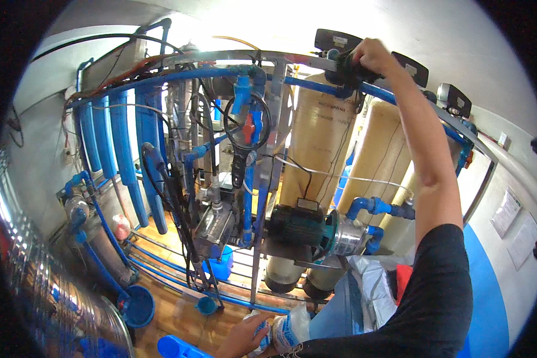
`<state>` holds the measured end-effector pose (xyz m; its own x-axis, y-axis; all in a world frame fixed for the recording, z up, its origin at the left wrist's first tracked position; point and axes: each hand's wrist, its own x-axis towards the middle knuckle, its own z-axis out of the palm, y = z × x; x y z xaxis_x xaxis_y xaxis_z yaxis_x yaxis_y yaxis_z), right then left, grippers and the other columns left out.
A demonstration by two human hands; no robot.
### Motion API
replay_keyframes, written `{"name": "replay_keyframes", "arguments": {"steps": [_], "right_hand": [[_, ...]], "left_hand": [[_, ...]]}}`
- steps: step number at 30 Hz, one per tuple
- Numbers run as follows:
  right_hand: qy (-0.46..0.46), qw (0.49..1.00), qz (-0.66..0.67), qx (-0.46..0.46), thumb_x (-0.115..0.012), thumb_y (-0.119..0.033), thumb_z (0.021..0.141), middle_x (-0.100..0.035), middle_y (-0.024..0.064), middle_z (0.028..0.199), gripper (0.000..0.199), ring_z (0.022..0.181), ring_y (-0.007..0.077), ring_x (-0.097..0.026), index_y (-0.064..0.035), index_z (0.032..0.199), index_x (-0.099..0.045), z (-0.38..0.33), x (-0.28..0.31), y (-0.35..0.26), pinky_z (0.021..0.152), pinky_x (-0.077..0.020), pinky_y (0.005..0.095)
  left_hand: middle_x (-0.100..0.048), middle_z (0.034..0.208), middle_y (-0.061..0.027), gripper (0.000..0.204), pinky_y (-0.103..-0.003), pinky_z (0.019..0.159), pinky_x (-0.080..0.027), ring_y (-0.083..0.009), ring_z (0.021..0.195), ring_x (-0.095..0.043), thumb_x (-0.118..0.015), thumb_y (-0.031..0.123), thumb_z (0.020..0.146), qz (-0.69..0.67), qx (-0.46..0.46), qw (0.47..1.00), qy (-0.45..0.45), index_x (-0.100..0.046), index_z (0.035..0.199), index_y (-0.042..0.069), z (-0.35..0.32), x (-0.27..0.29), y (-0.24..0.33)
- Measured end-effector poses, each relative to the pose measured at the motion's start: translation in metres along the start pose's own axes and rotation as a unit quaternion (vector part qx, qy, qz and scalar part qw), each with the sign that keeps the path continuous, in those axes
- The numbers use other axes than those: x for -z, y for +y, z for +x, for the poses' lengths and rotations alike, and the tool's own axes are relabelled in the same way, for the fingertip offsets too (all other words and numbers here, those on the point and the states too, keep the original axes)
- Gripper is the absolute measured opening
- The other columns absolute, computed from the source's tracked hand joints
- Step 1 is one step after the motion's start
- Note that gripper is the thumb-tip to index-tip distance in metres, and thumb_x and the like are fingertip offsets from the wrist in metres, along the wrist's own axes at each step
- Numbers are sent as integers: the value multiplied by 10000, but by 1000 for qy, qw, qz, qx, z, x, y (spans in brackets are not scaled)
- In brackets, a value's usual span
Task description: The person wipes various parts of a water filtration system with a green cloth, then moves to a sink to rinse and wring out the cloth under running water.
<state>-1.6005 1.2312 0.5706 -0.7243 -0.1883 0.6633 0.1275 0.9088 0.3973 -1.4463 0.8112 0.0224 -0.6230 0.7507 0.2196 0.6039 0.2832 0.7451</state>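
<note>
My right arm reaches up high, and my right hand (374, 58) is closed on a dark, bunched cloth (353, 73). The cloth lies against the blue pipe (379, 92) and the metal frame's top rail. Directly below stand tall tan tanks (319, 137) with black control heads (338, 40) on top. Low in front of me, my left hand (243, 338) has its fingers curved around a crinkled white-and-blue plastic packet (262, 337). Part of its grip is hidden. Another clear-and-blue plastic bag (292, 328) sits beside it.
A motor pump (301, 230) sits on the frame (267, 179), with blue filter housings (122, 137) to the left. Hanging cables (179, 209) run down the middle. Blue buckets (139, 307) and a jug (219, 264) stand low. A shiny steel tank (65, 292) occupies the near left.
</note>
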Motion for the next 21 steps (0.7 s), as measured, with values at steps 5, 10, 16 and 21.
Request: {"name": "replay_keyframes", "arguments": {"steps": [5, 10, 16, 21], "right_hand": [[219, 970, 13, -101, -544, -135, 774, -682, 138, 1003, 308, 927, 273, -654, -145, 1039, -701, 33, -13, 23, 852, -503, 361], [21, 977, -43, -208, -544, -344, 862, -629, 130, 1162, 378, 1092, 293, -593, -193, 1200, -621, 64, -82, -3, 937, -470, 380], [-17, 966, -46, -254, -563, -263, 820, -609, 184, 1175, 351, 1086, 316, -594, -55, 1085, -660, 94, -67, 21, 928, -471, 402], [24, 957, -2, -290, -510, -223, 856, -576, 167, 1245, 348, 1123, 339, -572, -106, 1157, -639, 112, -74, 55, 950, -457, 441]], "left_hand": [[-615, 1141, -199, 384, -440, 881, -469, -376, 1027, -595, -606, 251, 883, -13, 30, 999, -9, -559, 1214, 61, -9, -1, 9], [-624, 1120, -194, 380, -444, 859, -475, -373, 997, -610, -599, 252, 890, -37, 78, 996, -3, -554, 1215, 60, -7, -3, 7], [-625, 1124, -185, 393, -435, 868, -475, -370, 1020, -601, -590, 249, 897, -12, 26, 999, 25, -541, 1240, 64, 28, -3, -14], [-622, 1129, -188, 388, -416, 895, -467, -367, 1045, -591, -583, 246, 904, -2, 43, 999, -25, -540, 1245, 67, 59, 0, -17]]}}
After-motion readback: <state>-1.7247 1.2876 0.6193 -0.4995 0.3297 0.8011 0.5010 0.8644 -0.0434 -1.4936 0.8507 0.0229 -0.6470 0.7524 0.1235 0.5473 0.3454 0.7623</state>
